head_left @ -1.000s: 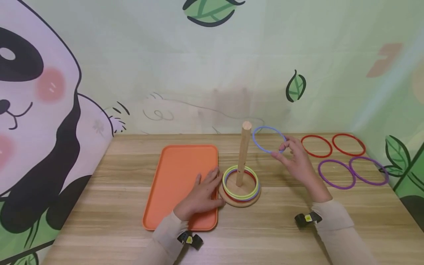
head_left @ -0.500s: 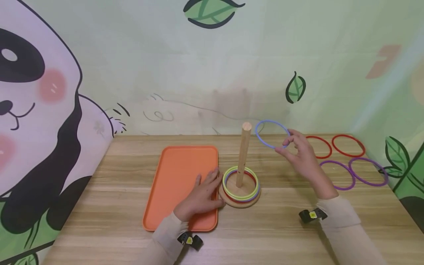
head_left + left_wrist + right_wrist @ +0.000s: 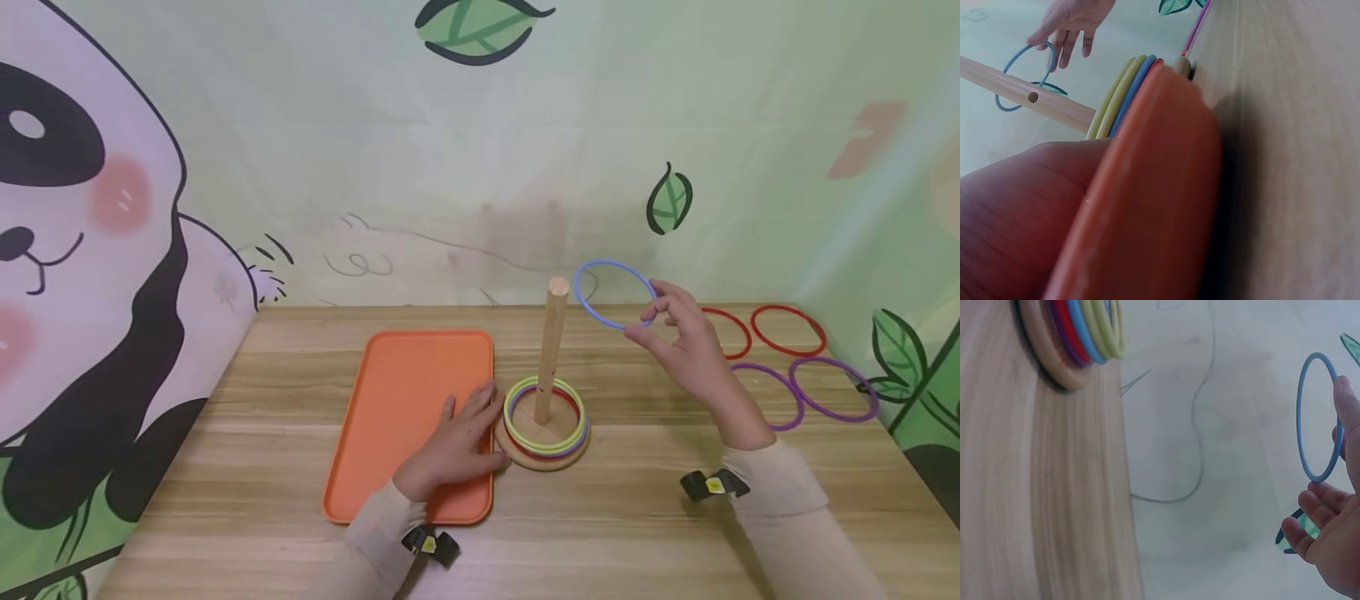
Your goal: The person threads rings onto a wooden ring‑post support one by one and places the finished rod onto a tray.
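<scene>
My right hand (image 3: pixel 686 346) pinches a thin blue ring (image 3: pixel 609 262) between thumb and fingers. The ring hangs in the air, tilted, just right of the top of a wooden peg (image 3: pixel 552 350) and apart from it. Around the peg's foot, on its round wooden base (image 3: pixel 547 464), lies a stack of rings; yellow-green rings (image 3: pixel 584 417) are on top, with blue, red and purple below in the right wrist view. My left hand (image 3: pixel 453 446) rests over the right edge of an orange tray (image 3: pixel 405 408), fingers extended, fingertips by the base.
Two red rings (image 3: pixel 789 307) and two purple rings (image 3: pixel 802 408) lie flat at the table's right; my right hand covers part of one red and one purple. A printed cloth backdrop (image 3: pixel 450 150) stands behind the wooden table (image 3: pixel 600 533).
My right hand, with the blue ring pinched in it, has risen and shifted slightly right and away from me. The left hand and the stack have stayed put.
</scene>
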Action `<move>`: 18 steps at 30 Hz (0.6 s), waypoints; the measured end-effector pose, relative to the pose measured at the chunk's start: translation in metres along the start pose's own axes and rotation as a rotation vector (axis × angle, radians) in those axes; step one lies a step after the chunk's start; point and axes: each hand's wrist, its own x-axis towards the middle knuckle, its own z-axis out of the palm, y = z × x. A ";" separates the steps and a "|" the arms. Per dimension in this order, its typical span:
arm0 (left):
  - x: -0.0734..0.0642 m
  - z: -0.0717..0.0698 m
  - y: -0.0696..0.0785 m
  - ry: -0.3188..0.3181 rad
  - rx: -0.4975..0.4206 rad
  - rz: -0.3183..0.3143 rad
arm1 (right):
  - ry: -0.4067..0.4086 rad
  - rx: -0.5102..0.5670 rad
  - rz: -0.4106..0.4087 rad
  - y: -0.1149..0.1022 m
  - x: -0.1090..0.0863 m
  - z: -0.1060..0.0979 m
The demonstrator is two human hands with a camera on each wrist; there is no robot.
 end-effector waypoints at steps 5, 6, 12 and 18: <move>0.000 0.000 0.000 0.000 0.004 0.004 | -0.011 -0.002 0.001 -0.007 0.003 -0.004; 0.000 0.000 0.000 -0.001 0.005 0.004 | -0.012 -0.001 0.001 -0.008 0.004 -0.005; -0.001 0.000 0.000 -0.021 -0.005 -0.002 | -0.013 -0.018 -0.016 -0.015 0.006 -0.010; -0.001 0.000 0.000 -0.020 -0.011 -0.003 | -0.017 -0.017 -0.043 -0.022 0.011 -0.014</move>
